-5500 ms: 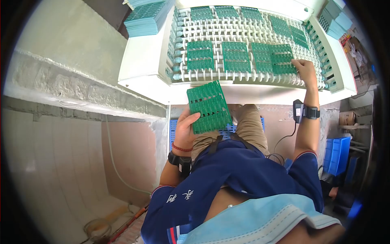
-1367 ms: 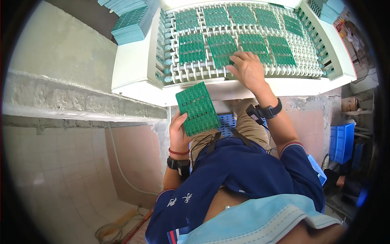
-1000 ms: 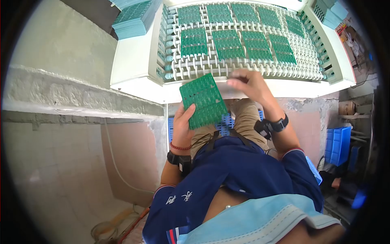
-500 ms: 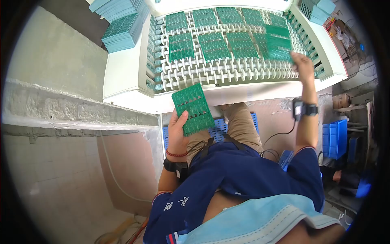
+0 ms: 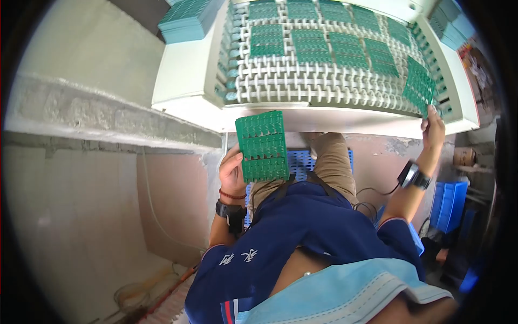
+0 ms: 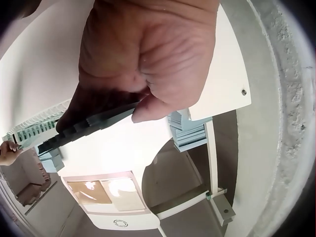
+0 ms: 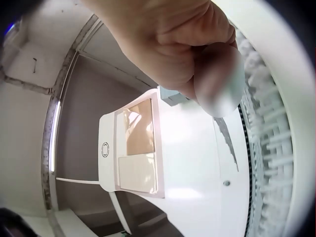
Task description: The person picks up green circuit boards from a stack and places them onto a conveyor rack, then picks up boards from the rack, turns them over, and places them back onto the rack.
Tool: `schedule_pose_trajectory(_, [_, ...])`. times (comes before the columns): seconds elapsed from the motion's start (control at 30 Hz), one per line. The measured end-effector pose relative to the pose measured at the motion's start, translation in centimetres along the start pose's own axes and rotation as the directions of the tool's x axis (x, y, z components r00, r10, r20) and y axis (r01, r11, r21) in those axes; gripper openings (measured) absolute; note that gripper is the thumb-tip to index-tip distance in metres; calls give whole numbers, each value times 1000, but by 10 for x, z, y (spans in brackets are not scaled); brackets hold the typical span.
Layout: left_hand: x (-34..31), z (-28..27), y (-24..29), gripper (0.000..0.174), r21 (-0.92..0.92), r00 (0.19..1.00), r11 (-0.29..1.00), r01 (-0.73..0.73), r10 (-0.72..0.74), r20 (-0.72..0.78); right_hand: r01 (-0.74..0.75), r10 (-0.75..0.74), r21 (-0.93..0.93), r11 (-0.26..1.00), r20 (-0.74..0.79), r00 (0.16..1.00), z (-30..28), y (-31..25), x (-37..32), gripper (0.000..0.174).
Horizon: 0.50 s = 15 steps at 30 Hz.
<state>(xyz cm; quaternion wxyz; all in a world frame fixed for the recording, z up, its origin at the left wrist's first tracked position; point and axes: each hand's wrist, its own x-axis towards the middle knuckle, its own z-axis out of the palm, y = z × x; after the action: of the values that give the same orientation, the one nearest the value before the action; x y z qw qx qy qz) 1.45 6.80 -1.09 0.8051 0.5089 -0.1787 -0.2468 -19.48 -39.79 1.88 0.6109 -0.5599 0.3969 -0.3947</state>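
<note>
My left hand (image 5: pixel 232 174) grips a small stack of green circuit boards (image 5: pixel 263 144) in front of the machine, thumb over its left edge. In the left wrist view the stack (image 6: pixel 96 124) shows dark and edge-on between thumb and fingers. Far to the right, my right hand (image 5: pixel 433 131) pinches one green circuit board (image 5: pixel 419 86) by its lower corner, tilted over the right end of the roller conveyor (image 5: pixel 324 86). Two rows of similar boards (image 5: pixel 311 46) lie flat on the white rollers. In the right wrist view the fingers (image 7: pixel 197 29) are curled, with a thin board edge (image 7: pixel 226 142) below them.
The machine's white front rim (image 5: pixel 334 120) runs between my body and the rollers. Tall board stacks stand on its left side (image 5: pixel 189 21) and at the far right (image 5: pixel 450 24). A concrete ledge (image 5: pixel 108 121) lies left; a blue crate (image 5: pixel 449 206) stands right.
My right hand first straightened a board in the near row, then took a board from the left-hand stack and carried it to the right end. The boards on the rollers have shifted farther back.
</note>
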Motion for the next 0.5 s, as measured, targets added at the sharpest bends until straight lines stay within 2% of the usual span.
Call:
schedule_pose_trajectory(0.07, [0, 8, 14, 43, -152, 997, 988, -8, 19, 71, -58, 36, 101, 993, 215, 976, 31, 17, -31, 17])
schedule_pose_trajectory(0.13, [-1, 0, 12, 44, -198, 997, 980, 3, 12, 78, -88, 69, 52, 995, 295, 953, 85, 24, -68, 18])
schedule_pose_trajectory(0.2, [-1, -1, 11, 45, -385, 991, 914, 128, -103, 85, -176, 152, 3, 984, 490, 858, 133, 20, -96, 22])
schedule_pose_trajectory(0.27, [-1, -2, 12, 45, -410, 990, 902, 131, -94, 108, -236, 230, -72, 969, 608, 760, 173, 15, -112, 24])
schedule_pose_trajectory(0.4, [-4, -2, 16, 44, -503, 988, 852, 142, -95, 118, -259, 229, -68, 964, 707, 669, 236, 11, -119, 25])
schedule_pose_trajectory(0.5, [-7, -8, 16, 42, -522, 991, 843, 131, -104, 80, -194, 227, -130, 972, 714, 663, 269, 17, -118, 26])
